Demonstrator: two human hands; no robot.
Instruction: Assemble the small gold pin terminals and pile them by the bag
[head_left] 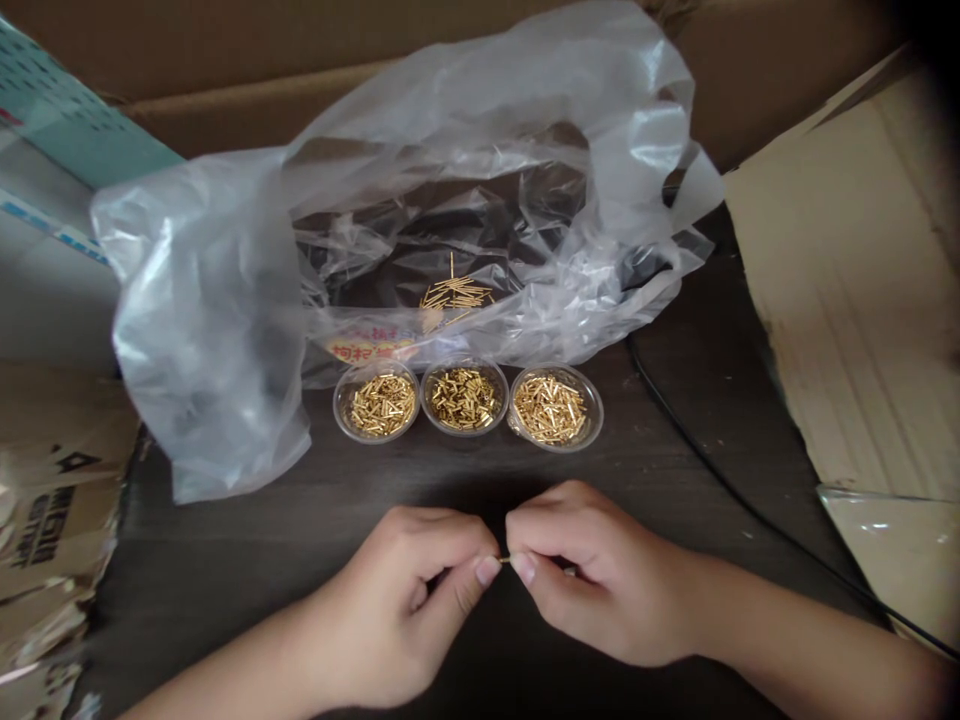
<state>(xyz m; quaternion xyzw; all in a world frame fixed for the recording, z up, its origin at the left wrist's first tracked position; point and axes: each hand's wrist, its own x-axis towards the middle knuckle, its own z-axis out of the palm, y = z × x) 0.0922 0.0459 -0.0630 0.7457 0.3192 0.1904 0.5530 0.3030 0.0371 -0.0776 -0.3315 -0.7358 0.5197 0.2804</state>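
Note:
My left hand [427,600] and my right hand [600,575] meet low in the middle of the view, thumbs and forefingers pinched. Between the fingertips shows a short bit of a thin gold-coloured metal pin [505,560], both hands gripping it; most of it is hidden. Beyond the hands stand three clear round cups side by side: the left cup [337,415], the middle cup [429,410] and the right cup [598,420]. Each holds many small gold-coloured metal pieces. Farther back, longer thin gold-coloured pins [459,295] lie in a loose pile on a clear plastic bag.
The clear plastic bag [210,330] spreads across the back of the dark table [300,540]. A black cable [720,475] runs down the right side. Cardboard [847,280] stands at the right, and a cardboard box [52,520] with printing at the left.

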